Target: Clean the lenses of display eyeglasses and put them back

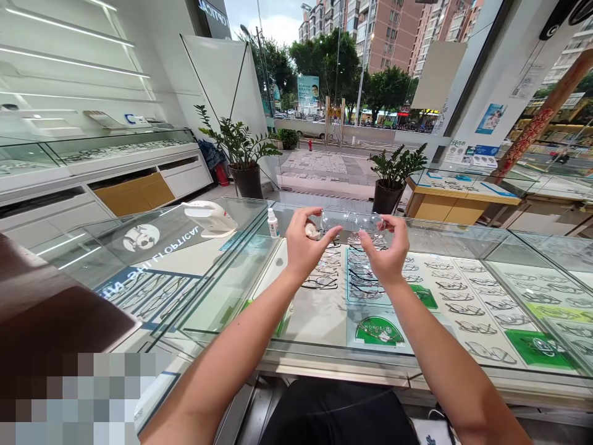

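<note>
Forearms (241, 346) are stretching over the glass desk (324, 361), left hand (306, 247) and right hand (384, 254) each pinching one end of clear glasses (352, 219), fingers clamping tight.

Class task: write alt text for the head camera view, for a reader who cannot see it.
The left hand and right hand hold clear-framed glasses above a glass display counter holding rows of eyeglasses. A small white bottle stands on the counter.

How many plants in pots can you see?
3. A tall plant on the left by the window, a shorter plant beside the yellow counter, and a small bush behind the tall one. More may be hidden.
</note>
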The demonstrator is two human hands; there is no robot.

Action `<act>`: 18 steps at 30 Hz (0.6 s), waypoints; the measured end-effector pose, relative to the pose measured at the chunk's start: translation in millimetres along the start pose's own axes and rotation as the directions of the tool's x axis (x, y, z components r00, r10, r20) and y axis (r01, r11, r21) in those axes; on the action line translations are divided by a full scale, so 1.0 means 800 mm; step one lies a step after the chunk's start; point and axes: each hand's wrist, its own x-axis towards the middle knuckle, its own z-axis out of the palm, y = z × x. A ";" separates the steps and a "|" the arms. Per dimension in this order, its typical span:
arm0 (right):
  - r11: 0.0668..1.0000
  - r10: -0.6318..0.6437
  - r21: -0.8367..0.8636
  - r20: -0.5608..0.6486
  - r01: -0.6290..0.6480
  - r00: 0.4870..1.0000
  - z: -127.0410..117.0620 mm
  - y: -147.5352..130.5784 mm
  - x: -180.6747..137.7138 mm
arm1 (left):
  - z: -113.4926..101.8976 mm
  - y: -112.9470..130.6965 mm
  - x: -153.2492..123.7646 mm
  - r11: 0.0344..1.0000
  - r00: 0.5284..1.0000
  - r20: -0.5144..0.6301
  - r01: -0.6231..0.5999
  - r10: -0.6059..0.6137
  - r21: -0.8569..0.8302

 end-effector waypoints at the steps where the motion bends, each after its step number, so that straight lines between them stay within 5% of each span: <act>1: 1.000 0.001 0.001 0.001 -0.001 1.000 0.000 0.000 0.000 | 0.000 0.000 0.000 1.000 1.000 -0.002 -0.004 0.004 0.004; 18: 0.998 0.023 0.055 0.044 -0.025 0.999 0.003 0.004 -0.003 | -0.005 0.002 -0.001 0.968 0.964 -0.121 -0.226 0.239 0.108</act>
